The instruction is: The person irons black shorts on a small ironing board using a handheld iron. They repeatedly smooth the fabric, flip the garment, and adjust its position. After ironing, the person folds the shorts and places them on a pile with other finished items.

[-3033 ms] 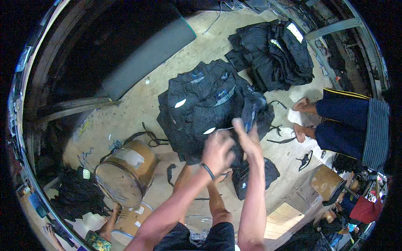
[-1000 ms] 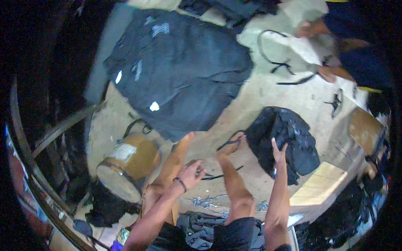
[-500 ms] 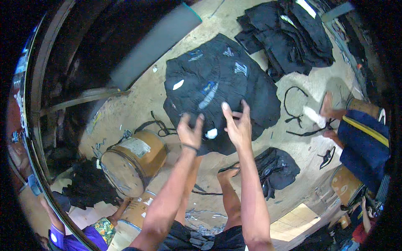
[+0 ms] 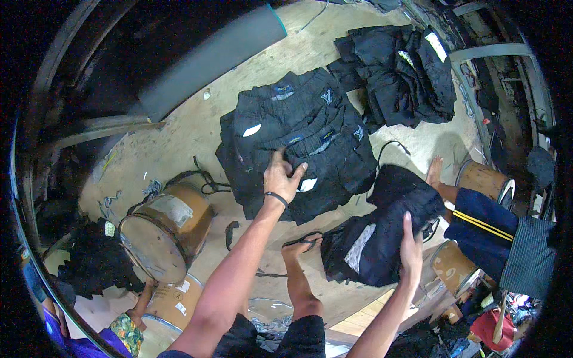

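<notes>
My left hand [image 4: 283, 175] rests on a flat stack of black shorts [image 4: 298, 137] spread on the wooden floor, its fingers pinching the cloth near a white label. My right hand [image 4: 410, 249] grips the edge of a separate bundle of black garments [image 4: 382, 230] lying to the right of my bare foot [image 4: 300, 244]. A black band circles my left wrist.
Another heap of black garments [image 4: 400, 65] lies at the back right. A brown cardboard drum [image 4: 164, 230] lies on its side at the left, a second drum [image 4: 167, 307] below it. Another person's leg [image 4: 477, 224] in dark trousers is at the right, between two drums [image 4: 486, 179].
My right hand has left the spread stack and dropped to the bundle at the right, taking hold of it. My left hand stays on the stack.
</notes>
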Tool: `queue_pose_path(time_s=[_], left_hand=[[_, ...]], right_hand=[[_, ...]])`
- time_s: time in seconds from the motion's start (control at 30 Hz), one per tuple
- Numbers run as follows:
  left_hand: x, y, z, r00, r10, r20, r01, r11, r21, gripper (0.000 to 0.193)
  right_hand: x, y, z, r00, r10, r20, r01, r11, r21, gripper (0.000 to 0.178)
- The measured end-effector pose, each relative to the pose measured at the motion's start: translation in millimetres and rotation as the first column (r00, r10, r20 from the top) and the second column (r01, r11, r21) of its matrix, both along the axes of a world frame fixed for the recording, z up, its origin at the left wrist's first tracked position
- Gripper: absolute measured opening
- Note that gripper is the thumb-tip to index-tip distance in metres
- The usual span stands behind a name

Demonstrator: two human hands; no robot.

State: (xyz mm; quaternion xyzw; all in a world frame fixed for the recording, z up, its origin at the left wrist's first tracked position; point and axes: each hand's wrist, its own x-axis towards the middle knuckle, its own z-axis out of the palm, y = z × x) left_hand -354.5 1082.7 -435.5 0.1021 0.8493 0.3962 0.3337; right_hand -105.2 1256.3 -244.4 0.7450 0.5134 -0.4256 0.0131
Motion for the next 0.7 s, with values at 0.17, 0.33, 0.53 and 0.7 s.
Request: queue_pose_path(time_s=[0.17,0.33,0.53,0.7], left_hand=[[48.8,-1.4,71.6,0.773,-0.615,-0.157,0.627,0.779,0.031,0.023],[18.7,-43.1,21.1,0.885,-0.157,-0.437,0.206,0.976,0.066,0.077],[-29.0,-64.0,-22.2,0.999,0.009,0.035,-0.007,0.999,-0.051,0.067],[48.0,-60.0,58.5,0.728,-0.675,-0.116,0.685,0.720,0.109,0.028]], right_hand=[[-105.8,4.7,-137.5,0.919,0.369,-0.140,-0.366,0.929,0.052,0.103],[-95.6,-5.6,-184.9,0.962,0.259,-0.084,-0.252,0.964,0.089,0.071],[-94.5,-54.2,-98.9,0.993,0.039,-0.111,-0.056,0.987,-0.154,0.061],[-149.3,-77.7,-147.0,0.910,0.403,-0.097,-0.397,0.914,0.081,0.096]])
